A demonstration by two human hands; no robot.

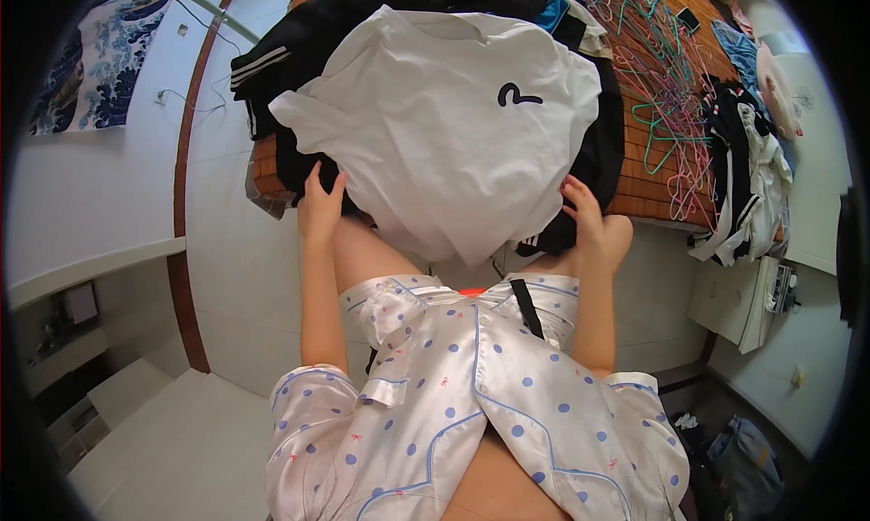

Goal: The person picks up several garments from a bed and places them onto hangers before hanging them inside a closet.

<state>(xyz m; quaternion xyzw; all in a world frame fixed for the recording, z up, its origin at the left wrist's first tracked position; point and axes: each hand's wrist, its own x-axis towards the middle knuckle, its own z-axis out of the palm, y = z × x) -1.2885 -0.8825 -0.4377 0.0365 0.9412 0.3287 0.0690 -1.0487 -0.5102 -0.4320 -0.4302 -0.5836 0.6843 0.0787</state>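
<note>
A white T-shirt [435, 127] with a small black printed mark lies spread, somewhat wrinkled, over dark garments in front of me. Its neckline faces away and its lower edge droops towards my lap. My left hand [321, 198] is at the shirt's lower left edge, thumb and fingers apart, with black cloth behind them. At the lower right edge, my right hand [586, 205] has curled fingers with the tips against the white fabric. Whether they pinch it cannot be told. Black clothing with white stripes [262, 69] shows beneath and around the shirt.
Tangled coloured hangers [669, 106] cover the right part of a bed with a brown woven mat [635, 198]. A phone [688, 19] lies beyond them. Black and white clothes [741, 174] hang over the bed's right end. A pale green pole [231, 25] stands at the far left.
</note>
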